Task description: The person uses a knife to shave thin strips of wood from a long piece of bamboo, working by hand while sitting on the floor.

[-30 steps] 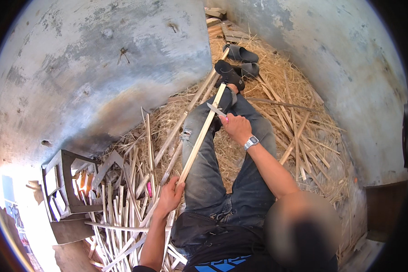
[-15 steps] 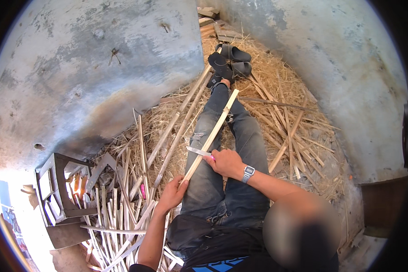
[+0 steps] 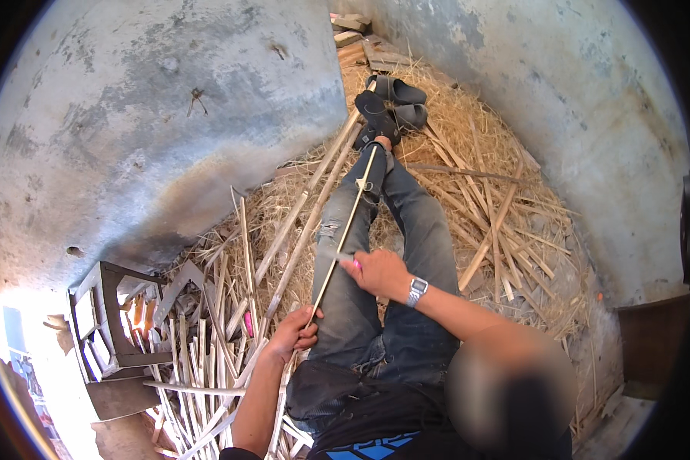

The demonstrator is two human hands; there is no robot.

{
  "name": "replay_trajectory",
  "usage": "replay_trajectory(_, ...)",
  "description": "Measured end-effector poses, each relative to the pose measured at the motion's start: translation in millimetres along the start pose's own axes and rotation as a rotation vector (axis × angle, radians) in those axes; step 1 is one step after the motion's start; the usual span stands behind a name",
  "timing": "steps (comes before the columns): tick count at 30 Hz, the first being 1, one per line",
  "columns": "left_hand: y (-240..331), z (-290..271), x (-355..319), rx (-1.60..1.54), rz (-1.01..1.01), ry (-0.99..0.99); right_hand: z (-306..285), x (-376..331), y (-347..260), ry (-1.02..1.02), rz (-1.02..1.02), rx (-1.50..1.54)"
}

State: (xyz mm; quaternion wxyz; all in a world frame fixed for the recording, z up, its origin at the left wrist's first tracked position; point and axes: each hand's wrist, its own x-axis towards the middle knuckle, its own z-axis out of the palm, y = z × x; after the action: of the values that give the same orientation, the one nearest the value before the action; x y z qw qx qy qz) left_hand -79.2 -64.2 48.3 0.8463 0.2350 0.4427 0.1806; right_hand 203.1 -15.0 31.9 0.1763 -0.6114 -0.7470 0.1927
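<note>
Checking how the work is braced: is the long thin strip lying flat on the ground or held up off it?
Held up: the strip slants over the legs, gripped by the left hand and right hand.

Packages: none in view.
Labels: none in view.
Signs: none on either grey wall.
Screens: one only, the small rectangular pale face of the wristwatch (image 3: 416,289), in a silver-coloured case with a metal band. It sits on the wrist of the right arm, over the lap in blue jeans. What the face shows is too small to tell.
</note>
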Motion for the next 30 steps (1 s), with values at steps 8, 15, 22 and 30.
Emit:
replay_trajectory(8,-5.5,-4.3,-4.2,-0.071,0.007,-0.012,-27.8,50.2,36.1,-0.014,0.125,0.001)
replay_trajectory(15,-12.8,-7.1,-3.3,-0.095,0.004,-0.032,-22.5,8.3,-16.1,-0.284,-0.078,-0.071)
replay_trajectory(22,-11.0,-7.4,-10.9,-0.075,-0.041,-0.037,-48.6,93.4,116.4,0.179,0.310,-0.109)
replay_trajectory(30,-25.8,-28.7,-9.2,-0.274,-0.052,-0.206,-24.8,57.8,64.8,0.144,0.396,0.179)
